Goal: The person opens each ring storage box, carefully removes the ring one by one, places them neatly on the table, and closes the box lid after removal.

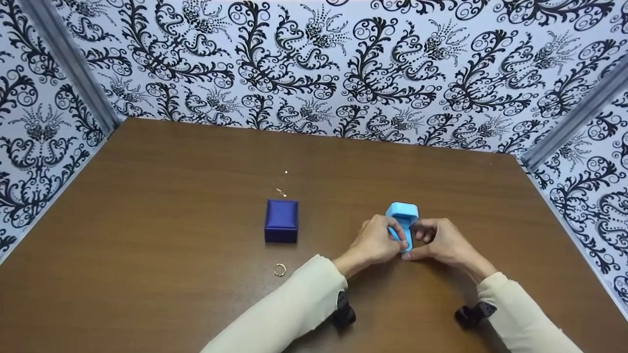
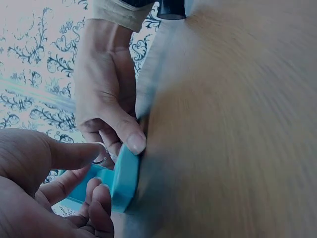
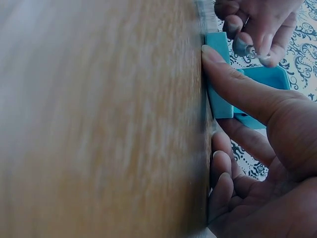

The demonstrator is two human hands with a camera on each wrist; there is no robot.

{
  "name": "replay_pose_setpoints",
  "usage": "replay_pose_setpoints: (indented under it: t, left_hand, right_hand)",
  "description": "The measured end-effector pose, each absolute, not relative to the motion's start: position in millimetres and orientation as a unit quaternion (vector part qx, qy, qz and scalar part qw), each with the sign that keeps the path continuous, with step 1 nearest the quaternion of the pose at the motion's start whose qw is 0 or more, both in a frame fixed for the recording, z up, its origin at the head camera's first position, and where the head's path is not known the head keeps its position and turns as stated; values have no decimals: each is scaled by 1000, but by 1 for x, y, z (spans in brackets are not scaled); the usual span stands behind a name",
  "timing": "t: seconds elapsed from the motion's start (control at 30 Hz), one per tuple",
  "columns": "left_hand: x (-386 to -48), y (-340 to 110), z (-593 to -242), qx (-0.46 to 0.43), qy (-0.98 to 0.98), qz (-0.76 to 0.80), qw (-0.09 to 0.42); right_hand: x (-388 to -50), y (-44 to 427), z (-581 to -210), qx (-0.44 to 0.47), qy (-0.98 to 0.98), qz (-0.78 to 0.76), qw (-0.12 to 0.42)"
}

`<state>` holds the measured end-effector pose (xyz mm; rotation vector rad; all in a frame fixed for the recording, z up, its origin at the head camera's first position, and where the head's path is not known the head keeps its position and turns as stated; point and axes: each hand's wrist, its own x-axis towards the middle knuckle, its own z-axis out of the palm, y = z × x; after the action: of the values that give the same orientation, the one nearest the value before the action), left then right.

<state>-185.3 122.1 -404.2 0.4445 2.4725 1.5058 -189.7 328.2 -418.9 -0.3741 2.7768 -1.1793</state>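
A light-blue ring box (image 1: 405, 210) stands on the table with its lid raised. At its right side, my right hand (image 1: 444, 242) grips the base, the thumb (image 3: 233, 79) along the front and a finger at the side. Over the opening, my left hand (image 1: 375, 240) pinches a small silvery ring (image 2: 102, 159) between thumb and forefinger. The ring is partly covered by the fingertips, and its exact height above the box's slot cannot be told. The left hand's other fingers (image 2: 99, 206) curl loosely close to the box.
A dark blue-purple box (image 1: 282, 215) with its lid down stands left of the hands. Nearer the front lies a gold ring (image 1: 280, 275). Behind the purple box are a thin gold piece (image 1: 281, 192) and a tiny shiny bit (image 1: 286, 172). Patterned panels (image 1: 314, 73) border the brown table.
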Motion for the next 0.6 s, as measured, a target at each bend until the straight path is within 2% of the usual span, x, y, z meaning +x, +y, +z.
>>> replay_pose_setpoints:
  t: [0.37, 0.6]
  left_hand:
    - [-170, 112, -402, 212, 857, 460, 99]
    - [-160, 110, -404, 232, 881, 391, 129]
  right_hand:
    - [-190, 329, -419, -135, 908, -394, 48]
    - [-190, 328, -420, -137, 906, -398, 43]
